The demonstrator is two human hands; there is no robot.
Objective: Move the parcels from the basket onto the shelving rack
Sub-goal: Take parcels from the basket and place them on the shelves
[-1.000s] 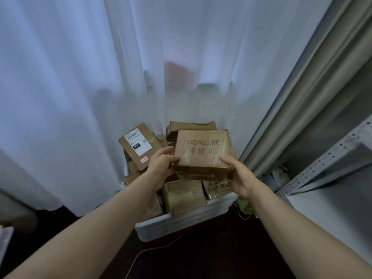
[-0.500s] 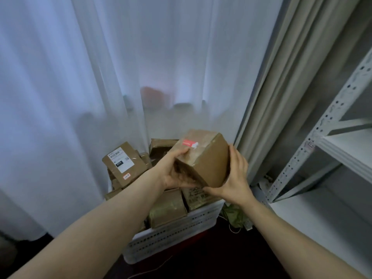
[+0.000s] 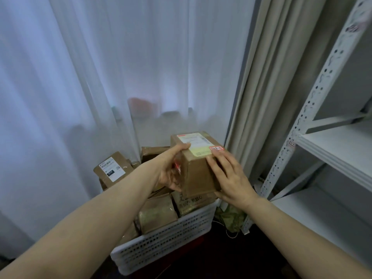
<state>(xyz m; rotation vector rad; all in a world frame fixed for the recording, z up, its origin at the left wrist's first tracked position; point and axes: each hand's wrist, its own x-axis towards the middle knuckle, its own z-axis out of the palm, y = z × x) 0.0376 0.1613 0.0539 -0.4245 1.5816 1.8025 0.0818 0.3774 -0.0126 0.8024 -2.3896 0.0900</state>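
I hold a brown cardboard parcel point(image 3: 196, 170) above the white perforated basket point(image 3: 167, 240), its shipping label facing up. My left hand point(image 3: 171, 170) grips its left side with the thumb over the top edge. My right hand point(image 3: 229, 178) lies against its right front face with fingers spread and nearly straight. Several more brown parcels fill the basket, one labelled parcel point(image 3: 112, 171) leaning at the left. The white shelving rack point(image 3: 330, 146) stands at the right, its shelves bare where visible.
Sheer white curtains point(image 3: 120, 67) hang behind the basket and a beige drape point(image 3: 271, 77) hangs beside the rack's perforated upright point(image 3: 302, 121). A crumpled green bag point(image 3: 231, 218) and a thin cord lie on the dark floor by the rack's foot.
The parcel has been rotated in my hands so its label side now faces up. It stays above the basket while the view has swung right, showing more of the rack.
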